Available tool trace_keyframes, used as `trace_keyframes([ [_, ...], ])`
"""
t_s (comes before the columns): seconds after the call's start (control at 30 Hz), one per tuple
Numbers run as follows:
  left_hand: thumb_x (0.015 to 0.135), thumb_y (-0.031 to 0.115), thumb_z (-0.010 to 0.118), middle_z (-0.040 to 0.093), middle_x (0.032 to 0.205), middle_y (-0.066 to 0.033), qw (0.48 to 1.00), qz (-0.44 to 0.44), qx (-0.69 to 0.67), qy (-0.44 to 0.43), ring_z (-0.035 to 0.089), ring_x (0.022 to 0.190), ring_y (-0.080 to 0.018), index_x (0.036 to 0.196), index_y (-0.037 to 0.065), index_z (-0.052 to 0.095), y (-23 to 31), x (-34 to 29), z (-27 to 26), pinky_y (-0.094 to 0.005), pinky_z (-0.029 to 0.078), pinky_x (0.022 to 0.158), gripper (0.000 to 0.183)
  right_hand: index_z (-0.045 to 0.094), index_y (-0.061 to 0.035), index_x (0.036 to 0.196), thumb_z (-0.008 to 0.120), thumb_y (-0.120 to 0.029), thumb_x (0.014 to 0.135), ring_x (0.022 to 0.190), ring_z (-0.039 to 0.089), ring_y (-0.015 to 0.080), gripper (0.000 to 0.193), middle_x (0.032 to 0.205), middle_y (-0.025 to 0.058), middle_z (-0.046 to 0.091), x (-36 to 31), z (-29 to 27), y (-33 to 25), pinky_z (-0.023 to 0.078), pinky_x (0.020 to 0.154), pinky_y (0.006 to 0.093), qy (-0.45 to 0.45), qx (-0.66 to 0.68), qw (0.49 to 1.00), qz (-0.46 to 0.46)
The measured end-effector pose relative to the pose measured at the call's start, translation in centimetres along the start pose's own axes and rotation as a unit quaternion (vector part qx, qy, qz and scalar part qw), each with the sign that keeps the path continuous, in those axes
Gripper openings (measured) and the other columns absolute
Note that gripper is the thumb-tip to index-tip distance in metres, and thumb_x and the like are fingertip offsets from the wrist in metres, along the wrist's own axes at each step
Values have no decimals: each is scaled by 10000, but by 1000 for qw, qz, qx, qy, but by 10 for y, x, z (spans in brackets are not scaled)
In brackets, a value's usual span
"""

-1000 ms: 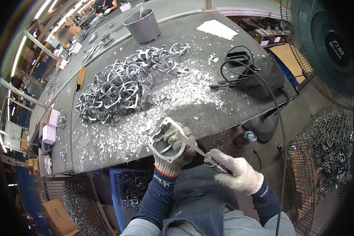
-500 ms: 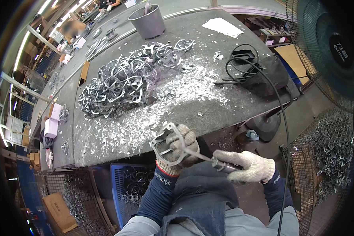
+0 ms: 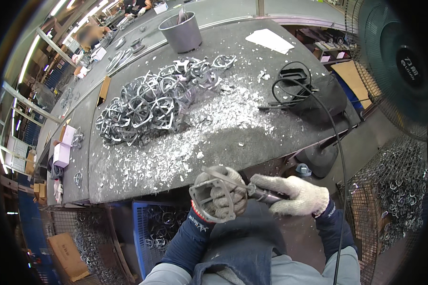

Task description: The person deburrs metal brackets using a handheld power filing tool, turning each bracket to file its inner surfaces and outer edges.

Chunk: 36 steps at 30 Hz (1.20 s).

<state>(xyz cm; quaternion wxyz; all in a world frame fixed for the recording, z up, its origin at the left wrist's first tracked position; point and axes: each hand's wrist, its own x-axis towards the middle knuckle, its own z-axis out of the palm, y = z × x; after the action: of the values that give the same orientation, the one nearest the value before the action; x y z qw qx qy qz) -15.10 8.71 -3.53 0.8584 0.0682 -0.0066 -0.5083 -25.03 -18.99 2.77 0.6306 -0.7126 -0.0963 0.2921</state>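
My left hand point(image 3: 229, 198), in a light knitted glove, is closed around an open grey metal frame point(image 3: 195, 195) with corner lugs, just off the table's near edge. Its fingers reach through the frame's opening. In my gloved right hand point(image 3: 302, 195) is a hand tool point(image 3: 267, 195) with a dark cylindrical body and a long, narrow flat blade like a file. The blade crosses over the left fingers along the frame's upper side; whether it touches the metal I cannot tell.
A heap of similar metal frames point(image 3: 142, 102) lies on the dark table point(image 3: 223, 151), beside scattered silvery flakes point(image 3: 233, 109). A grey bucket point(image 3: 181, 34), a black cable point(image 3: 335, 130) and a large fan point(image 3: 390, 61) stand around. Below are a blue crate point(image 3: 139, 232) and wire baskets point(image 3: 366, 204).
My right hand has moved slightly left and up, bringing the tool closer to my left hand. The frame has tilted and dropped a little, and the blade now lies higher across it.
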Motion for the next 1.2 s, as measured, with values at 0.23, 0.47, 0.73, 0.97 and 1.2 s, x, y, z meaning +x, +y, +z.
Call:
trace_keyframes([
  [0.23, 1069, 431, 790, 466, 614, 94, 967, -6, -5, -254, 461, 539, -45, 864, 195, 791, 34, 0, -22, -256, 361, 411, 312, 359, -84, 1814, 780, -240, 1073, 1519, 650, 319, 867, 1700, 173, 628, 7, 14, 11, 491, 1281, 397, -120, -77, 989, -44],
  [0.47, 1115, 257, 630, 766, 917, -108, 801, 311, 367, 355, 744, 755, -207, 1039, -17, 720, 60, -162, -21, -327, 611, 657, 298, 364, -104, 1818, 800, -212, 1057, 1454, 702, 348, 883, 1694, 175, 632, 24, 51, 59, 544, 1222, 400, -103, -32, 991, -80],
  [0.73, 1044, 352, 703, 833, 931, -217, -73, -85, 802, 587, 809, 858, -445, 1047, 120, 884, 90, -296, -84, -555, 671, 868, 294, 295, -87, 1835, 759, -200, 1063, 1544, 623, 335, 908, 1749, 145, 583, 47, 67, 65, 479, 1290, 398, -121, 0, 993, -5],
  [0.97, 989, 423, 785, 713, 1379, -259, -49, -216, 690, 689, 780, 1183, -467, 1152, 113, 902, 140, -332, -135, -516, 680, 962, 370, 321, -94, 1830, 775, -143, 1059, 928, 767, 141, 896, 1588, 94, 726, 11, 64, 73, 674, 852, 331, -12, 60, 995, 75],
  [1.2, 1002, 280, 781, 856, 1022, -199, 474, -36, 796, 375, 827, 956, -296, 1159, 4, 873, 118, -150, 55, -401, 629, 891, 331, 324, -131, 1839, 819, -24, 988, 833, 709, 100, 990, 1503, 77, 723, -6, 76, 75, 642, 751, 292, 149, 196, 966, 77],
])
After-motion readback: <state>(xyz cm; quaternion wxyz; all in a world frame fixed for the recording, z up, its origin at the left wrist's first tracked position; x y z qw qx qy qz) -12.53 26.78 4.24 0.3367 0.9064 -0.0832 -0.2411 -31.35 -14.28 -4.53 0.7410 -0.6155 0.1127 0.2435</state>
